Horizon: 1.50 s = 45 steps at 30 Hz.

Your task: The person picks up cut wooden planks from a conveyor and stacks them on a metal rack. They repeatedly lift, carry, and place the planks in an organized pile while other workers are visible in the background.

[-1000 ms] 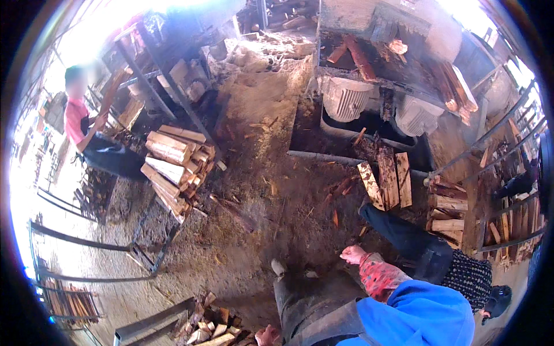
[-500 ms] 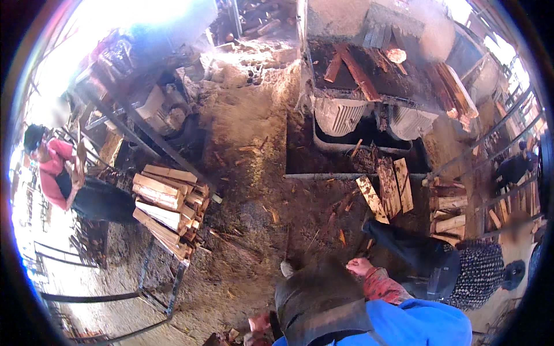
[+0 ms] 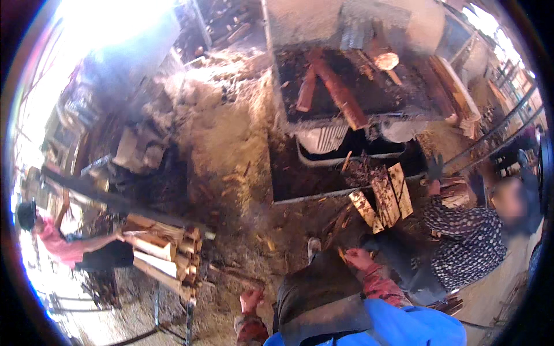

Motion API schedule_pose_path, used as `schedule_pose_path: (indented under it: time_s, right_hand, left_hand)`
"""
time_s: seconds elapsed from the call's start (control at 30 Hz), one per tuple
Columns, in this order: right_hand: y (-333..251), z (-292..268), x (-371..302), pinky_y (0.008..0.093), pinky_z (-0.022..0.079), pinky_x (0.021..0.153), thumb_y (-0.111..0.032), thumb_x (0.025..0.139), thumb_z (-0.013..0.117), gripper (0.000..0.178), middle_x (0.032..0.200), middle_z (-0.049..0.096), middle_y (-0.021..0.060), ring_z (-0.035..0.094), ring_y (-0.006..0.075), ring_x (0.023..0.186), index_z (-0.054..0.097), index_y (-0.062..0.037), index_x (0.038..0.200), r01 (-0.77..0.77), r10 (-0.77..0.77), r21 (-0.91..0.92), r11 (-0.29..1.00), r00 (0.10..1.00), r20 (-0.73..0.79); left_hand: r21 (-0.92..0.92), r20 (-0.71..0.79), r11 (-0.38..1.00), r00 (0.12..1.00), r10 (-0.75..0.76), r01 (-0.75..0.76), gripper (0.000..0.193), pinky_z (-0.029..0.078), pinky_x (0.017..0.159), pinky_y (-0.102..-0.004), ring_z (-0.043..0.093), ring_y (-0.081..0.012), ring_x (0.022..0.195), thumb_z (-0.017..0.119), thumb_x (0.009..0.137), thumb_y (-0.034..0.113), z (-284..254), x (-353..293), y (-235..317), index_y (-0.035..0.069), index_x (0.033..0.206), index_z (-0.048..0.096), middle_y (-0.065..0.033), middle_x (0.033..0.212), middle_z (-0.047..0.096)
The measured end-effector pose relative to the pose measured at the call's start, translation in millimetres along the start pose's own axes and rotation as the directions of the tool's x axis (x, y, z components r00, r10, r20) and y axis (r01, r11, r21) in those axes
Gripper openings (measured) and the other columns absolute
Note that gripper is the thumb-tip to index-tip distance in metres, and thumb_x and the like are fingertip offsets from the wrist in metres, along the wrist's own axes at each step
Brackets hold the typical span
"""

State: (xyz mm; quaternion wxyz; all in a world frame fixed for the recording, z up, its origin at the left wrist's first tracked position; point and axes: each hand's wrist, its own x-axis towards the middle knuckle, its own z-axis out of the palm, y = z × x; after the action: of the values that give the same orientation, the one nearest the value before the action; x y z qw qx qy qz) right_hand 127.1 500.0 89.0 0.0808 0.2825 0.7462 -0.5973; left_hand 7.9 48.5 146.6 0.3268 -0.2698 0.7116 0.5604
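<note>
My left hand (image 3: 251,301) hangs low beside my dark apron (image 3: 314,285), with its fingers loosely bent and apart and nothing visible in them. On the apron's other side, my right hand (image 3: 359,258) is held forward in a red patterned sleeve, its fingers curled in. A small orange sliver shows at its fingertips; I cannot tell whether it is held or lies on the ground behind. Ahead of that hand, several split boards (image 3: 385,196) lean by the dark machine base. One shoe (image 3: 313,248) of mine shows beyond the apron.
A stack of split wood (image 3: 164,248) rests on a metal frame at left, with a person in pink (image 3: 63,245) reaching to it. Close at right stands a person in a dotted top (image 3: 470,245). Planks lie on the machine table (image 3: 294,109); sawdust (image 3: 222,132) covers the ground.
My left hand has risen into fuller view, while my right hand stays bent forward. The person at right has turned more upright and raised a gloved hand; the person in pink now reaches to the stack.
</note>
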Motion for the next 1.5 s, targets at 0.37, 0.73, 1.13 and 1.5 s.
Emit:
schedule_pose_path:
  time_s: [0.37, 0.73, 1.13, 1.5]
  right_hand:
    - [-211.1, -75.2, 135.0, 0.0379, 0.048, 0.070, -0.021, 0.081, 0.067, 0.026, 0.083, 0.056, 0.0106, 0.059, 0.0244, 0.078, 0.056, -0.0012, 0.094, 0.288, -0.288, -0.033, 0.957, 0.932, -0.221]
    - [-328.1, -163.2, 278.6, 0.0488, 0.040, 0.093, -0.032, 0.069, 0.077, 0.078, 0.128, 0.036, 0.0186, 0.039, 0.0416, 0.117, 0.038, -0.0066, 0.132, -0.005, -0.541, -0.776, 0.631, 0.715, -0.444]
    - [-385.3, -89.4, 304.1, 0.0469, 0.046, 0.085, -0.051, 0.061, 0.074, 0.094, 0.115, 0.044, 0.0256, 0.053, 0.0445, 0.102, 0.037, -0.0034, 0.133, -0.084, -0.256, -0.523, 0.848, 0.799, -0.544]
    - [-453.2, -29.1, 371.3, 0.0573, 0.032, 0.089, -0.048, 0.066, 0.075, 0.093, 0.115, 0.038, 0.0212, 0.035, 0.0408, 0.116, 0.034, 0.0029, 0.132, -0.138, -0.354, -0.630, 0.765, 0.726, -0.589]
  left_hand:
    - [-0.181, 0.077, 0.976, 0.991, -0.106, 0.118, 0.019, 0.054, 0.053, -0.0330, 0.062, -0.0219, 0.063, 0.062, 0.081, 0.014, 29.7, 7.3, 43.9, -0.004, 0.077, 0.061, -0.0137, 0.075, 0.063]
    - [-0.139, 0.119, 0.980, 0.985, -0.128, 0.144, 0.027, 0.057, 0.059, -0.0334, 0.065, -0.0242, 0.067, 0.063, 0.083, 0.016, 66.0, 94.8, 173.3, -0.009, 0.092, 0.059, -0.0154, 0.078, 0.065]
    - [-0.021, 0.315, 0.977, 0.929, -0.195, 0.212, 0.019, 0.052, 0.054, -0.0295, 0.060, -0.0170, 0.060, 0.060, 0.081, 0.013, 26.2, 254.7, 267.6, -0.004, 0.073, 0.063, -0.0096, 0.069, 0.062]
    - [0.001, 0.220, 0.989, 0.965, 0.145, -0.149, 0.017, 0.054, 0.061, -0.0308, 0.063, -0.0187, 0.071, 0.061, 0.085, 0.013, 104.7, 232.9, 411.2, -0.002, 0.094, 0.058, -0.0116, 0.083, 0.064]
